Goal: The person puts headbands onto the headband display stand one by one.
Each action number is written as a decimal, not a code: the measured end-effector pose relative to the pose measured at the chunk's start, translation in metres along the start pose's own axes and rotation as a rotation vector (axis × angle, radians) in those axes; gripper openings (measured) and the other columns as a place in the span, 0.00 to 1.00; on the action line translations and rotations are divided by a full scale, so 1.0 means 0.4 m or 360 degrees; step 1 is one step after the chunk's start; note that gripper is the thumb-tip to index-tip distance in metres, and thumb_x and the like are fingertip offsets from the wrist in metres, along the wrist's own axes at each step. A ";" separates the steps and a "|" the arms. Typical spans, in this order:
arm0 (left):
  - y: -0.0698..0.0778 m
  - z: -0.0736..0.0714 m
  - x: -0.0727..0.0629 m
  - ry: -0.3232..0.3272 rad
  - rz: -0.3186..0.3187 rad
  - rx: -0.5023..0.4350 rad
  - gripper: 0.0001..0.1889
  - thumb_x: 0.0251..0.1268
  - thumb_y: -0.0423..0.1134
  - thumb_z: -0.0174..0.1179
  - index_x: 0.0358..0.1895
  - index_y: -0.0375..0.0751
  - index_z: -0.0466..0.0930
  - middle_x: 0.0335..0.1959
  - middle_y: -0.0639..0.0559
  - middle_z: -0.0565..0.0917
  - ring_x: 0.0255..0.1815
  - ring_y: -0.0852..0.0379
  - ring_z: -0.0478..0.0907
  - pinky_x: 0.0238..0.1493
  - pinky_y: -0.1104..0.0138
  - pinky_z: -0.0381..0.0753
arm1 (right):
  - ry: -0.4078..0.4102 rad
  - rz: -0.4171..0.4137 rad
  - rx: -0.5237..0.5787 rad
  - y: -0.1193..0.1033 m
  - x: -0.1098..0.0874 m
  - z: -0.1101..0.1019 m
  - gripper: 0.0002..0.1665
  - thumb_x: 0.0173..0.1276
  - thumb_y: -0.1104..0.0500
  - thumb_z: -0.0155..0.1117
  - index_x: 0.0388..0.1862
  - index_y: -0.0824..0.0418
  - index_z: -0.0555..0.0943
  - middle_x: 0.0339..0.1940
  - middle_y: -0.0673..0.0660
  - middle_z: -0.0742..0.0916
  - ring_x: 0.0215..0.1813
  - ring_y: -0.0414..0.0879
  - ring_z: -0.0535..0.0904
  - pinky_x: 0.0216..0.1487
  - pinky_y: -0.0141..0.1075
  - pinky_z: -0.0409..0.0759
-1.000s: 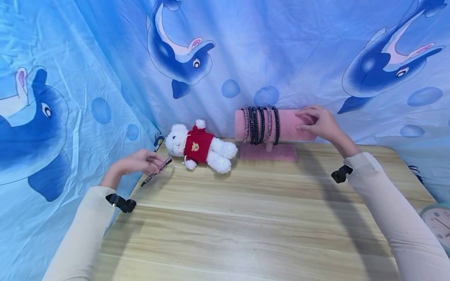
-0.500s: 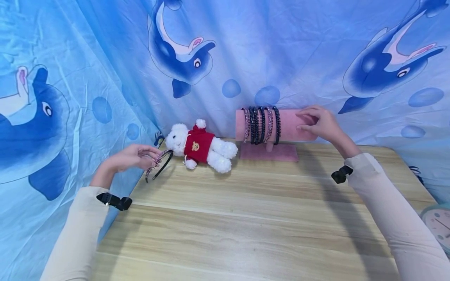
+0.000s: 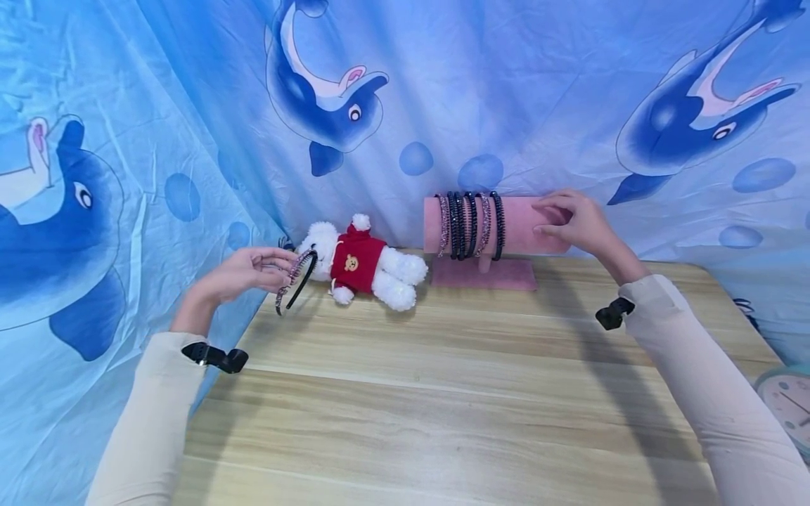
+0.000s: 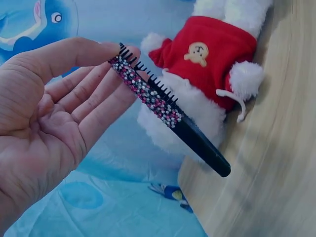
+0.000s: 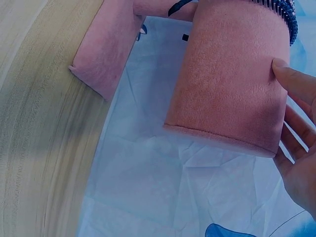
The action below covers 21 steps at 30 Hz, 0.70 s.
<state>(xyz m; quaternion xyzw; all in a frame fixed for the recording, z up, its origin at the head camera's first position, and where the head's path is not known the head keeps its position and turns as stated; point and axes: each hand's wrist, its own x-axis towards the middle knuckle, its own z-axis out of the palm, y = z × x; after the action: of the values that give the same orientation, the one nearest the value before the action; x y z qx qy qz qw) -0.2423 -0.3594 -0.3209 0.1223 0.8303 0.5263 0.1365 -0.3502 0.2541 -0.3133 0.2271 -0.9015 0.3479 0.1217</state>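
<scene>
My left hand [image 3: 243, 274] pinches a headband [image 4: 153, 101] between thumb and fingers. The headband is black with comb teeth and pink and silver beads, and it hangs beside the head of a white teddy bear [image 3: 361, 261] in a red top. That bear lies on its back at the table's rear. On a pink velvet display stand [image 3: 525, 225], several black or pink beaded headbands [image 3: 485, 225] hang side by side toward the left end. My right hand [image 3: 579, 221] grips the roller's right end, thumb [image 5: 294, 79] on its surface and fingers round the side.
The wooden table [image 3: 405, 393] extends in front of both arms. A blue dolphin-print curtain [image 3: 506, 91] hangs behind it and along the left. At the right edge stands a round clock [image 3: 787, 404], partly cut off.
My left hand has risen and moved right toward the bear's head, turning the headband so its open loop shows. My right hand stays on the stand.
</scene>
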 end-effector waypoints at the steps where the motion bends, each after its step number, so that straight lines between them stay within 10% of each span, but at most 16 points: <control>1: 0.003 0.002 0.003 -0.0003 0.0009 -0.0005 0.27 0.69 0.28 0.62 0.69 0.29 0.67 0.48 0.57 0.85 0.48 0.55 0.87 0.51 0.62 0.89 | 0.0001 0.0002 -0.0003 0.000 0.000 0.000 0.28 0.60 0.62 0.78 0.60 0.65 0.83 0.66 0.67 0.80 0.72 0.65 0.69 0.76 0.61 0.65; 21: 0.104 0.068 0.060 0.0088 0.0167 -0.0236 0.26 0.66 0.24 0.63 0.67 0.37 0.72 0.49 0.57 0.85 0.47 0.62 0.85 0.49 0.68 0.89 | -0.0004 0.0020 0.0004 -0.006 0.000 0.000 0.28 0.60 0.62 0.78 0.60 0.65 0.83 0.66 0.67 0.80 0.72 0.65 0.69 0.75 0.61 0.65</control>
<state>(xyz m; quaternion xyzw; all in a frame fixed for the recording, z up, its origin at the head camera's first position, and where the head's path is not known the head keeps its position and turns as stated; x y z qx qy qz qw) -0.2524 -0.3109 -0.2969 0.1406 0.7849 0.5960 0.0944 -0.3490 0.2526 -0.3120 0.2219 -0.9026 0.3496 0.1180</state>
